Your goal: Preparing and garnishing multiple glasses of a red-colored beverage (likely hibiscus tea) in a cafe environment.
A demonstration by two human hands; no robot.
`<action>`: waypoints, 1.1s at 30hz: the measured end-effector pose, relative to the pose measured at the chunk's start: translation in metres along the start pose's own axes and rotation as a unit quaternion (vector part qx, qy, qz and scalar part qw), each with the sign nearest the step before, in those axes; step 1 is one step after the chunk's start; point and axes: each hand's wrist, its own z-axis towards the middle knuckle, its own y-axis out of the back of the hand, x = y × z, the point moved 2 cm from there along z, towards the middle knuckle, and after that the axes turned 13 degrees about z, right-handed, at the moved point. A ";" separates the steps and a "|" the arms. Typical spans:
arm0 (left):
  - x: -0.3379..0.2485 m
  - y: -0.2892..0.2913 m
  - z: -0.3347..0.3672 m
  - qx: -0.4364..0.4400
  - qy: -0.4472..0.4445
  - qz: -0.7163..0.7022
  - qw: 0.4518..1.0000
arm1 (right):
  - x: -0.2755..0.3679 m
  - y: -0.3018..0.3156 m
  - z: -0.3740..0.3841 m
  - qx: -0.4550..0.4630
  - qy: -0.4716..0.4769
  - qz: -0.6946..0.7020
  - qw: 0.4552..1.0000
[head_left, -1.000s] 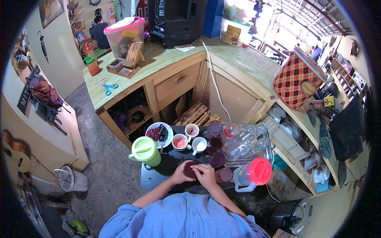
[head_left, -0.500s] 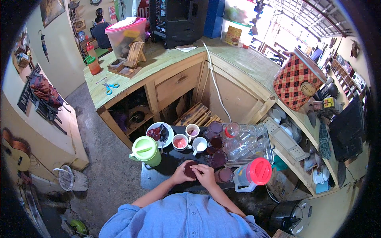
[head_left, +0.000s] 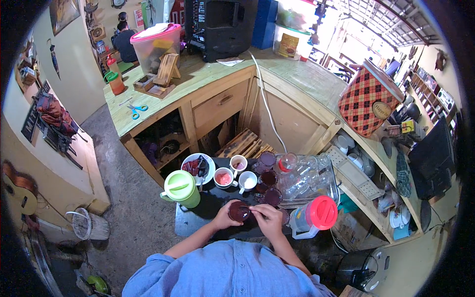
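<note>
Cupping a round, dark-red-filled glass [head_left: 239, 213] over the dark, flat desk [head_left: 200, 217], the left hand [head_left: 225, 217] has its grip wrapped round the side; the right hand [head_left: 269, 219] works at the rim, whether pinching anything I can't tell.

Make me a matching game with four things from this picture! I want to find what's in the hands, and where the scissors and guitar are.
Things:
1. scissors
2. glass with dark red contents
3. guitar
4. clear pitcher with a pale handle

Clues:
A. gripped by the left hand
B. topped with red
C. blue-handled, lying on the counter
D. at the far left of the picture

Right pairs: 1-C, 2-A, 3-D, 4-B.
</note>
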 end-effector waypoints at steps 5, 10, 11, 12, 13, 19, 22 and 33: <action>-0.002 0.000 0.000 0.002 0.005 0.025 1.000 | 0.009 0.024 -0.014 -0.045 0.033 0.044 0.997; 0.000 -0.002 0.001 0.004 -0.013 -0.002 1.000 | -0.004 0.026 -0.030 -0.059 0.000 0.054 0.997; 0.001 -0.003 0.001 0.002 -0.010 -0.007 1.000 | -0.005 0.028 -0.030 -0.059 0.000 0.054 0.997; 0.001 -0.003 0.000 0.002 -0.009 -0.007 1.000 | -0.005 0.029 -0.029 -0.038 0.003 0.033 0.999; 0.002 -0.002 0.000 0.001 -0.011 -0.006 1.000 | -0.005 0.029 -0.028 -0.016 0.007 0.012 1.000; 0.002 -0.002 0.000 0.011 0.011 -0.011 1.000 | -0.013 0.007 -0.018 0.035 0.039 0.004 0.999; -0.001 -0.002 0.001 0.014 0.006 -0.006 1.000 | -0.034 -0.009 -0.016 0.095 0.053 -0.022 0.994; 0.004 0.000 -0.001 -0.009 -0.009 0.061 0.998 | -0.052 -0.027 -0.015 0.137 0.059 -0.101 0.984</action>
